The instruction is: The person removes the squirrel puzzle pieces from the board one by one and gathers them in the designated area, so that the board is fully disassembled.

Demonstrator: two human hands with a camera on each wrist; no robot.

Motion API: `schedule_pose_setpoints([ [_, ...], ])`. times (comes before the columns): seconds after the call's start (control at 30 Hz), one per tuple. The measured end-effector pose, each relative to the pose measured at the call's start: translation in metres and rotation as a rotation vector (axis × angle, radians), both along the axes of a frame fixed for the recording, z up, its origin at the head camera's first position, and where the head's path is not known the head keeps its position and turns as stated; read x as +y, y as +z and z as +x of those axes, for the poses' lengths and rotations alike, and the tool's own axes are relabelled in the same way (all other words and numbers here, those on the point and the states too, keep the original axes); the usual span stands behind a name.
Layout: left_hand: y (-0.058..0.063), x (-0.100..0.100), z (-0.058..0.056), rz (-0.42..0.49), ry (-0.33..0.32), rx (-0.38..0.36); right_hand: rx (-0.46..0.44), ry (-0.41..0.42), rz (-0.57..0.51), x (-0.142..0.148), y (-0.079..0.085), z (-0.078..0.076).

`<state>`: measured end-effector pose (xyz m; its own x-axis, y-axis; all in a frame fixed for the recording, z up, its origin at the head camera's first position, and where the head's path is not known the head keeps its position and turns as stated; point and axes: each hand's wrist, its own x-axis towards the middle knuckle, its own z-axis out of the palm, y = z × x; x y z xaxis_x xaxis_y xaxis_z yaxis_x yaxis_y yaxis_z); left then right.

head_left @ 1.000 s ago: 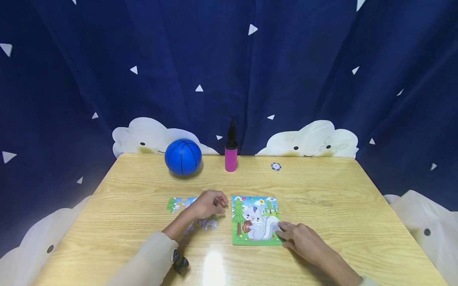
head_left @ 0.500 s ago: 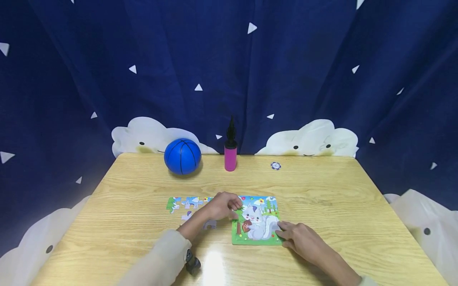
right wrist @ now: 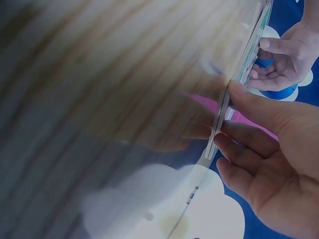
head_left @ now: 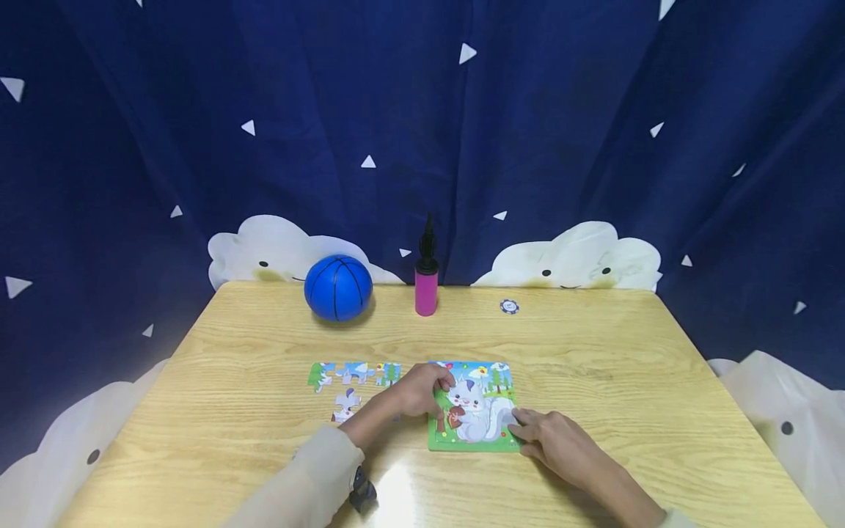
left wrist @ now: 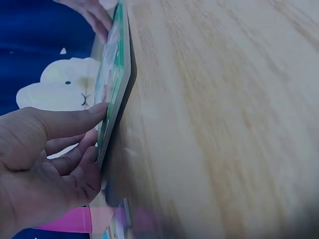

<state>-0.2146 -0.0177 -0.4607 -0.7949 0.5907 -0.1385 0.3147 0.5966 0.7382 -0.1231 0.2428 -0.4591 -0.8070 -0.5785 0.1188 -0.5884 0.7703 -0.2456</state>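
Note:
A square puzzle board [head_left: 485, 422] with a grey squirrel holding an acorn, green trees and a green border lies flat on the table. My left hand [head_left: 419, 390] is over its left side; in the left wrist view, thumb [left wrist: 97, 112] and fingertips touch the board near its edge. I see no loose piece between those fingers. My right hand [head_left: 553, 441] rests at the lower right edge, its thumb [right wrist: 239, 90] and fingers touching the side of the board. Several loose jigsaw pieces [head_left: 355, 372] lie left of the board, some partly hidden by my left arm.
Toward the back of the wooden table [head_left: 594, 345] stand a blue ball [head_left: 338, 288] and a pink hand pump [head_left: 426, 292] with a black top. A round chip [head_left: 509, 307] lies right of the pump. A dark blue curtain [head_left: 422, 132] hangs behind.
My left hand has moved right, from above the loose pieces onto the left side of the puzzle board, uncovering more pieces. My right hand has stayed at the board's right edge.

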Motion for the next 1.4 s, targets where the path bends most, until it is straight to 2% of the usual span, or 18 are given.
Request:
schedule_pose_setpoints([
  [0.17,0.0002,0.0015,-0.0002,-0.006,0.007,-0.033,0.008,0.009,-0.001,0.0000,-0.0011,0.0005],
  [0.6,-0.0007,0.0015,-0.0009,-0.033,-0.002,-0.029,0.017,0.008,-0.007,0.0001,-0.0029,0.0001],
  [1.03,-0.0019,0.0003,-0.0022,-0.010,-0.022,0.094,0.000,-0.004,-0.005,0.0004,-0.0032,0.0004],
  [1.4,-0.0008,-0.0031,-0.0053,0.064,-0.010,0.094,-0.011,-0.008,-0.007,0.0009,-0.0022,0.0000],
])
